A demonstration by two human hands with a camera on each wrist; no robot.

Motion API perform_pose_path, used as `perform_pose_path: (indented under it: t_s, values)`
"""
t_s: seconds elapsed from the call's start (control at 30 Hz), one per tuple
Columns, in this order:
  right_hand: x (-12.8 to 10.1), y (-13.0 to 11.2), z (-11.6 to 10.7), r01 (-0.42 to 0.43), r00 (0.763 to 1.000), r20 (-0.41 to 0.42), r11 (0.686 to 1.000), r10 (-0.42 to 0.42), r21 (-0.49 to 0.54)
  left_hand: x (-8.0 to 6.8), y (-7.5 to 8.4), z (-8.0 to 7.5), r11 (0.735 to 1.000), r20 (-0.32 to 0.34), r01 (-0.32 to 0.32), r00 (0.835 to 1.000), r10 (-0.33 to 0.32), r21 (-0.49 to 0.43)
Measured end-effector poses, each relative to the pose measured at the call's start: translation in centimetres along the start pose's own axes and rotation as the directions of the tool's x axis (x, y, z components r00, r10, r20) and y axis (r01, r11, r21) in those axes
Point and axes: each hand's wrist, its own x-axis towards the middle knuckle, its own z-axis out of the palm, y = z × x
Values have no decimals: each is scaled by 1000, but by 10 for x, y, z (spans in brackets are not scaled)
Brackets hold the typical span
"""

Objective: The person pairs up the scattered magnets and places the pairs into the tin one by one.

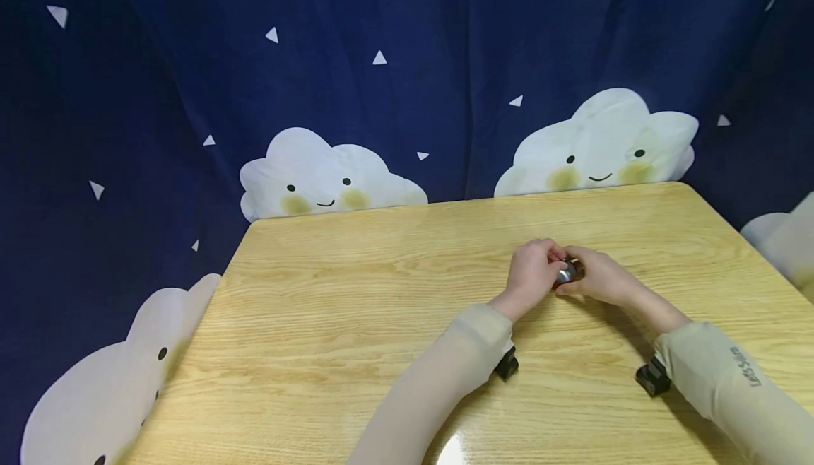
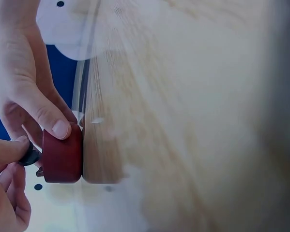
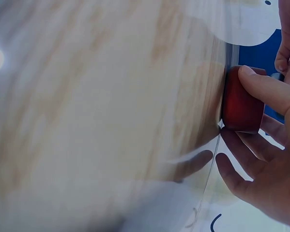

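Note:
A small red round-sided body (image 2: 62,157) stands on the wooden table; in the head view its silvery top (image 1: 564,274) shows between the hands. My right hand (image 1: 600,276) grips its side, with the thumb on the wall in the right wrist view, where the red wall (image 3: 243,101) is plain. Fingers of my left hand (image 1: 531,267) pinch a dark round knob (image 2: 30,155) at the top of the red body. A small metal piece (image 2: 39,172) sticks out beside the knob. The fingers hide much of the top.
The light wooden table (image 1: 356,295) spreads left and toward the front. Behind it hangs a dark blue curtain (image 1: 445,62) with smiling clouds and small white triangles. Black wrist cameras sit under both sleeves, the left one (image 1: 506,364) and the right one (image 1: 653,377).

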Motion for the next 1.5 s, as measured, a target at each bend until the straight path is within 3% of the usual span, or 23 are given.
perform_pose_path:
  t_s: [0.3,0.73,1.0,1.37,1.5]
  values:
    - [-1,-2,0,4,1000,-9,1000,-4,-7,-2,0,-1,999,1,-3,1000,3,35]
    - [-2,-6,-2,1,1000,13,1000,-1,18,-2,0,2,999,33,31,999,-32,14]
    - [0,-4,-3,20,1000,6,1000,-20,3,-3,-4,-6,994,53,57,997,-62,93]
    - [-1,-6,-2,55,998,37,998,-55,-4,-8,-11,-24,988,128,150,981,-146,-20]
    - [-2,-12,-7,43,998,46,999,-43,1,-12,-17,-33,984,168,163,974,-149,-71]
